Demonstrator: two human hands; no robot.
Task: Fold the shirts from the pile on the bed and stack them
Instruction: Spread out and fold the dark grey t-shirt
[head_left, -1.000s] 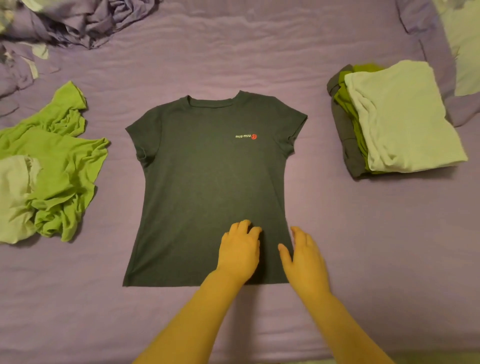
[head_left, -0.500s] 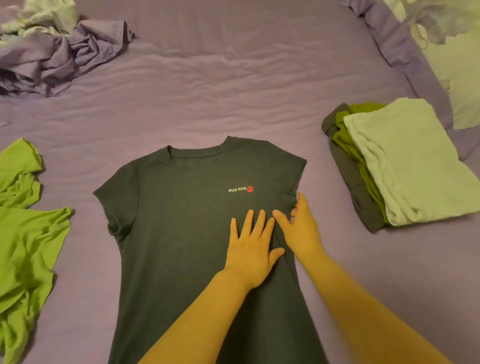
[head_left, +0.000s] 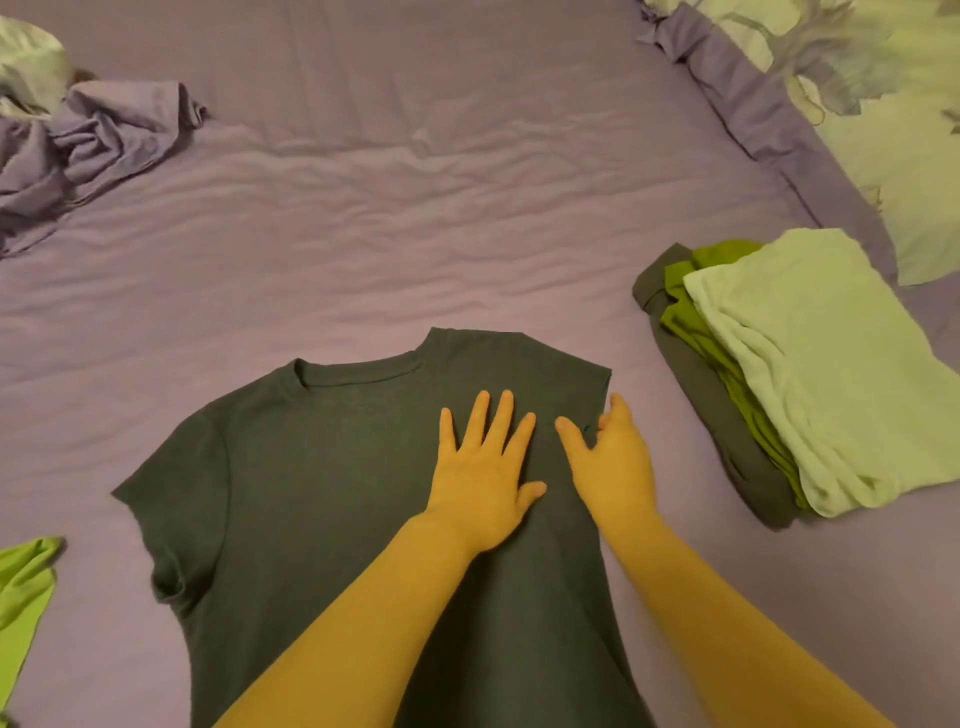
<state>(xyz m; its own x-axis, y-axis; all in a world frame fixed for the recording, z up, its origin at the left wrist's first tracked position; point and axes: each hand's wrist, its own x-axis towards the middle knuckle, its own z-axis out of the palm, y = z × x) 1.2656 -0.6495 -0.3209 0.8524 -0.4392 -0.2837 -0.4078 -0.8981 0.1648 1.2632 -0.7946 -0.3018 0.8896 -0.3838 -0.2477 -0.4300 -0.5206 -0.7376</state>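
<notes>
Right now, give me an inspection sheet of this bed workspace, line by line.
Surface: purple bedsheet, wrinkled.
Job's things: dark shirt lying flat, right side folded in; folded stack at right, pale green shirt on top.
Clutter: crumpled purple cloth far left; green shirt at left edge.
Hands: left hand flat on the dark shirt; right hand at its folded edge, grip unclear.
Cables: nothing seen.
Surroundings: floral pillow top right.

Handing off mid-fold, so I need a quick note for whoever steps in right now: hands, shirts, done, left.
Left hand: flat, pressing the dark shirt.
Right hand: at the shirt's right edge, sleeve folded in; grip unclear.
Stack at right: three folded shirts, pale green on top.
Green shirt at left is unfolded.
Left to do: fold the other sleeve, fold the body, stack it, then the green one.
</notes>
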